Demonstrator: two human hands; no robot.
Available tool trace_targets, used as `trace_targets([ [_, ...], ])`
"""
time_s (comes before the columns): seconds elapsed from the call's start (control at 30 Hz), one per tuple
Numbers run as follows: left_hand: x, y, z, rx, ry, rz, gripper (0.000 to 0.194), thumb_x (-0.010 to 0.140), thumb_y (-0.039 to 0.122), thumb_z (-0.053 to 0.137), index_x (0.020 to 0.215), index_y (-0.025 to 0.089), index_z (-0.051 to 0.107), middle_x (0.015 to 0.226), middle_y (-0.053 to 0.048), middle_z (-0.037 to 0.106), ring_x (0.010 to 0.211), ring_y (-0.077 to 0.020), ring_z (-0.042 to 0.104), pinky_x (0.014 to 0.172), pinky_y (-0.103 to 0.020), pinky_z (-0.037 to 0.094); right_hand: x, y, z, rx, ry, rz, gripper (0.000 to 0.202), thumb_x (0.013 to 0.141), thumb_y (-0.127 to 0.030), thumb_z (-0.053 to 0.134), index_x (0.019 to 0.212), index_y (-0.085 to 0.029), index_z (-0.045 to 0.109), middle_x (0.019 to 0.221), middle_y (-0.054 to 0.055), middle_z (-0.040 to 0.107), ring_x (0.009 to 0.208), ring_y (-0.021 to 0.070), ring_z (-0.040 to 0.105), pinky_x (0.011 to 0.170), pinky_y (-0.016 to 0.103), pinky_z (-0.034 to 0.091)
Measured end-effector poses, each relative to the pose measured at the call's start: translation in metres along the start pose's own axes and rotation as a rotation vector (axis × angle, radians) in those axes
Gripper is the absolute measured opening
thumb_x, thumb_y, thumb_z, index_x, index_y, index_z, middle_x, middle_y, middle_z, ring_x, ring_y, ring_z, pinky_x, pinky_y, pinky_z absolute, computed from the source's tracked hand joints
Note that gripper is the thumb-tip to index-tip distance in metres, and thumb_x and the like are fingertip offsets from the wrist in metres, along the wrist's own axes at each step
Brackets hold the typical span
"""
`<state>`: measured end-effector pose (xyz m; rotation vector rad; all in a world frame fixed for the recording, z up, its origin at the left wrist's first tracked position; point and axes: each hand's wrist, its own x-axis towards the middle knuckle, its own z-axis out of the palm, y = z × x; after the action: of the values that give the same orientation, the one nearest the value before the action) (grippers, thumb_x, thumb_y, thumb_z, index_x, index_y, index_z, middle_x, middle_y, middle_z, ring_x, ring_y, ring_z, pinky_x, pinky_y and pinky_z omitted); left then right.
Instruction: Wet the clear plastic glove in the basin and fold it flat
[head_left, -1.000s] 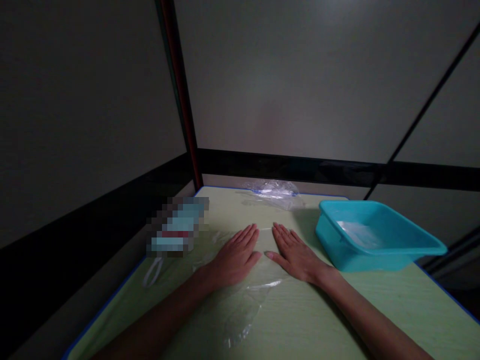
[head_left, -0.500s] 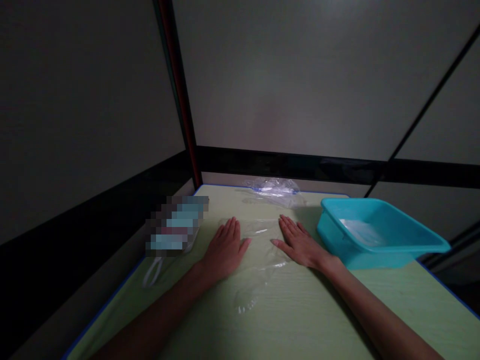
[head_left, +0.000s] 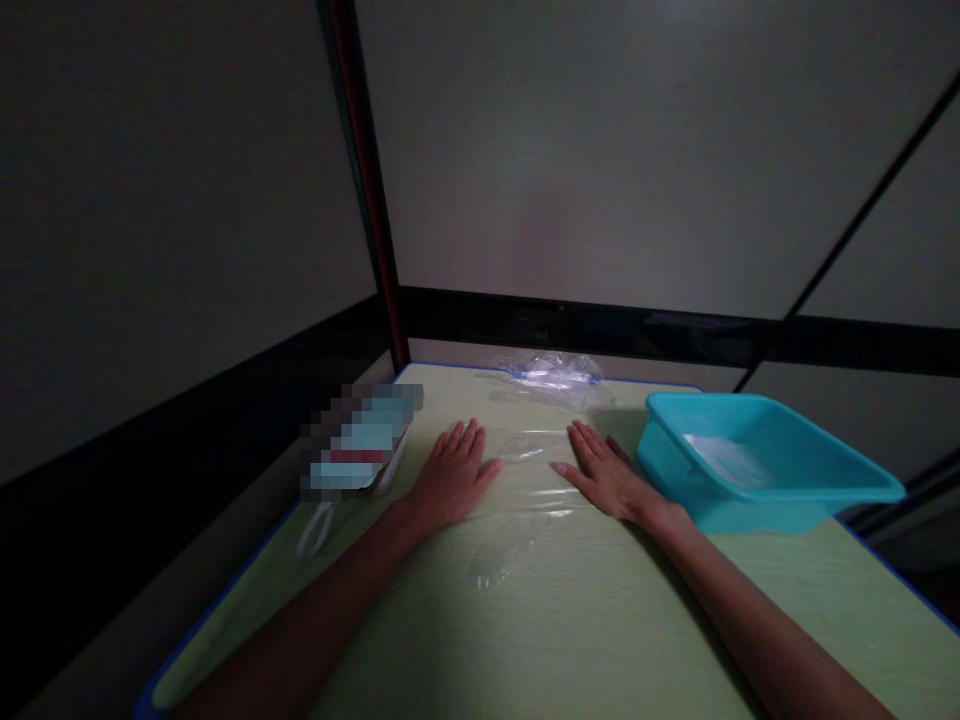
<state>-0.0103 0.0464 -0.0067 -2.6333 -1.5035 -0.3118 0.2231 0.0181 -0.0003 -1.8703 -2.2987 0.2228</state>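
A thin clear plastic sheet or bag [head_left: 534,500] lies on the pale green table [head_left: 570,640], with shiny creases running across it. My left hand [head_left: 451,475] rests palm down at its left side, fingers stretched out and thumb pointing inward. Opposite, my right hand [head_left: 609,478] lies flat on the right side of the plastic, fingers forward and thumb turned inward. Neither hand grips anything. The film's exact edges are hard to make out.
At the right stands a turquoise plastic basin [head_left: 780,512] with a whitish flat item [head_left: 726,460] inside. Crumpled clear plastic [head_left: 555,375] lies at the table's back edge. A blurred-out box-like object [head_left: 367,440] with a white loop [head_left: 315,530] sits at the left. Walls close off the back and left.
Both hands have slid slightly forward with the plastic, and the creases between them look straighter. The view has shifted slightly.
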Motion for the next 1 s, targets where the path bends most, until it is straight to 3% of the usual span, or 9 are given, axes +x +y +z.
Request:
trace_targets([
  [0.1,-0.001,0.001,-0.009,-0.084,0.128,0.045,0.047,0.085,0.036,0.028,0.122,0.008,0.034,0.132,-0.014,0.029,0.123,-0.0234,0.021,0.099,-0.042,0.018,-0.004,-0.002,-0.009,0.036,0.105,-0.086,0.065,0.081,-0.053,0.026,0.131,-0.010,0.020,0.136,0.014,0.018,0.125,0.0233,0.011,0.098,0.045,0.014],
  [0.17,-0.001,0.002,-0.016,-0.167,0.244,0.106,0.040,0.084,0.030,0.032,0.118,0.010,0.039,0.130,-0.012,0.033,0.121,-0.0208,0.025,0.099,-0.039,0.020,-0.009,-0.008,-0.019,0.085,0.174,-0.230,0.054,0.083,-0.045,0.032,0.127,-0.013,0.030,0.133,0.013,0.028,0.122,0.0226,0.022,0.097,0.042,0.020],
  [0.27,-0.003,0.006,-0.025,-0.304,0.335,0.224,0.030,0.081,0.021,0.037,0.108,0.012,0.048,0.122,-0.011,0.044,0.114,-0.0184,0.035,0.096,-0.035,0.027,-0.019,-0.022,-0.034,0.180,0.114,-0.514,0.030,0.083,-0.034,0.040,0.106,-0.017,0.051,0.110,0.009,0.049,0.103,0.0171,0.044,0.088,0.030,0.034],
  [0.43,-0.007,0.016,-0.026,-0.567,0.236,0.325,0.021,0.077,0.014,0.041,0.091,0.014,0.057,0.094,-0.007,0.060,0.090,-0.0158,0.053,0.082,-0.028,0.040,-0.033,-0.045,-0.038,0.104,-0.007,-0.707,0.014,0.077,-0.027,0.051,0.086,-0.017,0.057,0.086,0.003,0.054,0.082,0.0144,0.050,0.073,0.025,0.039],
  [0.63,-0.007,0.022,-0.025,-0.941,0.058,0.155,0.019,0.076,0.017,0.043,0.085,0.011,0.058,0.073,-0.004,0.063,0.066,-0.0129,0.058,0.062,-0.022,0.045,-0.035,-0.063,-0.025,-0.008,0.011,-0.795,0.015,0.082,-0.024,0.043,0.079,-0.016,0.055,0.080,0.003,0.054,0.078,0.0146,0.048,0.074,0.027,0.037],
  [0.87,-0.003,0.021,-0.023,-1.198,-0.095,0.052,0.023,0.078,0.025,0.041,0.086,0.010,0.056,0.071,-0.004,0.060,0.057,-0.0114,0.056,0.053,-0.021,0.044,-0.029,-0.063,-0.018,0.301,0.026,-0.645,0.012,0.077,-0.010,0.042,0.071,-0.017,0.050,0.077,0.001,0.052,0.072,0.0109,0.049,0.066,0.021,0.038],
  [1.0,-0.002,0.021,-0.023,-1.232,-0.109,0.039,0.025,0.078,0.028,0.041,0.088,0.010,0.055,0.072,-0.005,0.060,0.057,-0.0115,0.056,0.052,-0.022,0.043,-0.031,-0.064,-0.022,0.319,-0.016,-0.681,0.002,0.073,-0.019,0.052,0.073,-0.017,0.053,0.081,0.001,0.053,0.078,0.0126,0.049,0.070,0.023,0.038],
])
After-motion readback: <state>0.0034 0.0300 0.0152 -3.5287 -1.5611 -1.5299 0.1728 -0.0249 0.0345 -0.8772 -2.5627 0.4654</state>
